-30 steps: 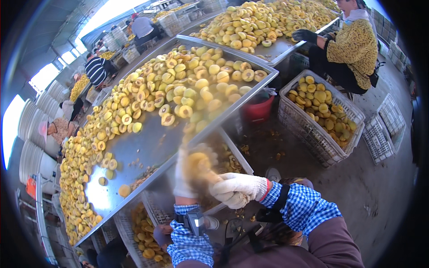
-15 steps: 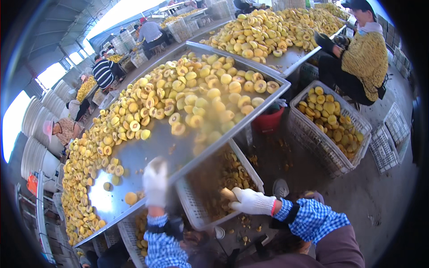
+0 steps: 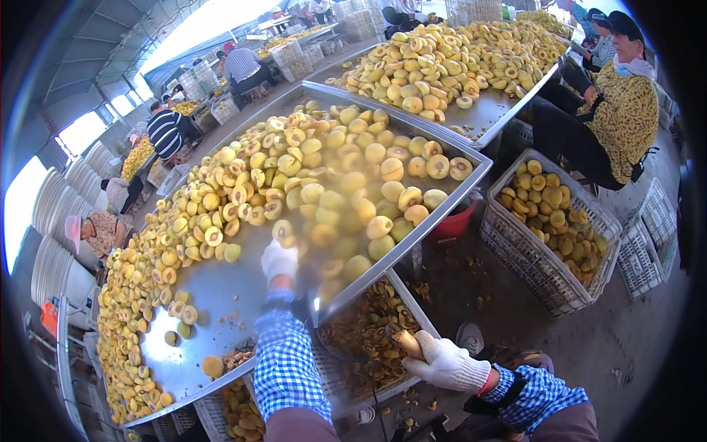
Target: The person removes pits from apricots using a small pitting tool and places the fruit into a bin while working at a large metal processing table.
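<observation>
Fruit [image 3: 212, 200], yellow to greenish, round and fleshy: heaped from 7 to 12 o'clock on a broad, rimmed, silver metal table [image 3: 213, 291]; many pieces have been halved, with brown hollows, while the cut state of others is hidden.
Left hand [image 3: 280, 260], white-gloved in knit: placed at 8 o'clock, at the heap's near edge beside a halved piece; whether anything is grasped by its fingers cannot be told.
Right hand [image 3: 448, 365], gloved alike: held at 5 o'clock, its fingers wrapped around a pale brown, cylindrical, seemingly wooden handle [image 3: 407, 344]; the tool's far end is not clear.
Trimmings [image 3: 361, 320], brown-yellow and ragged: gathered between 5 and 6 o'clock in a pale, rectangular plastic crate [image 3: 414, 303]; by these, a good share is judged done.
Slatted crate [image 3: 530, 269], greyish-white plastic: stood at 3 o'clock, well stocked with yellow fruit.
Remainder: judged large, given the heap.
</observation>
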Motion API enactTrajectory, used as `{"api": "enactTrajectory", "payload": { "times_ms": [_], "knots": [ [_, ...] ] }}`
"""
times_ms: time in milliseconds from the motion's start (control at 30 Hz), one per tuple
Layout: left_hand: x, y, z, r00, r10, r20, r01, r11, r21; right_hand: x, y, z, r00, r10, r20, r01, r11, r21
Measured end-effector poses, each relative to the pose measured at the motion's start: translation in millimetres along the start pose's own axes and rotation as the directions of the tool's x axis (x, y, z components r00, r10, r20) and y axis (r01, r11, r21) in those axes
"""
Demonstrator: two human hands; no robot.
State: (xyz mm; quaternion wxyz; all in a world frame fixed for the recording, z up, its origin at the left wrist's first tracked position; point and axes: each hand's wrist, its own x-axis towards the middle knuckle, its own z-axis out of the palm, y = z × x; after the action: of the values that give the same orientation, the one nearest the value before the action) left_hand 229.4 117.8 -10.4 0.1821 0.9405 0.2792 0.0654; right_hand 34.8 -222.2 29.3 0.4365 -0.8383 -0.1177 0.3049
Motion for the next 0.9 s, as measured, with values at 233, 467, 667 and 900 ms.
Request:
{"api": "enactTrajectory", "payload": {
  "times_ms": [233, 467, 667, 900],
  "knots": [
    [-11.0, -39.4, 14.0, 0.978, 0.07, -0.195, -0.168, 0.819, -0.549, -0.7, -10.9, 10.3, 0.997, -0.068, -0.037, 0.07, 0.996, 0.059],
    [-163.8, 27.4, -25.6, 0.877, 0.463, 0.13, 0.239, -0.185, -0.953, 11.2, -7.5, 15.9, 0.954, -0.196, -0.228, 0.246, 0.944, 0.219],
    [-234.3, 42.1, -22.5, 0.895, 0.44, 0.072, 0.126, -0.093, -0.988, 4.7, -23.3, 17.0, 0.949, -0.228, -0.215, 0.261, 0.956, 0.135],
    [-258.1, 61.9, -20.2, 0.944, 0.326, 0.058, 0.073, -0.035, -0.997, 6.0, -8.3, 30.5, 0.885, -0.337, -0.322, 0.364, 0.931, 0.024]
  ]
}}
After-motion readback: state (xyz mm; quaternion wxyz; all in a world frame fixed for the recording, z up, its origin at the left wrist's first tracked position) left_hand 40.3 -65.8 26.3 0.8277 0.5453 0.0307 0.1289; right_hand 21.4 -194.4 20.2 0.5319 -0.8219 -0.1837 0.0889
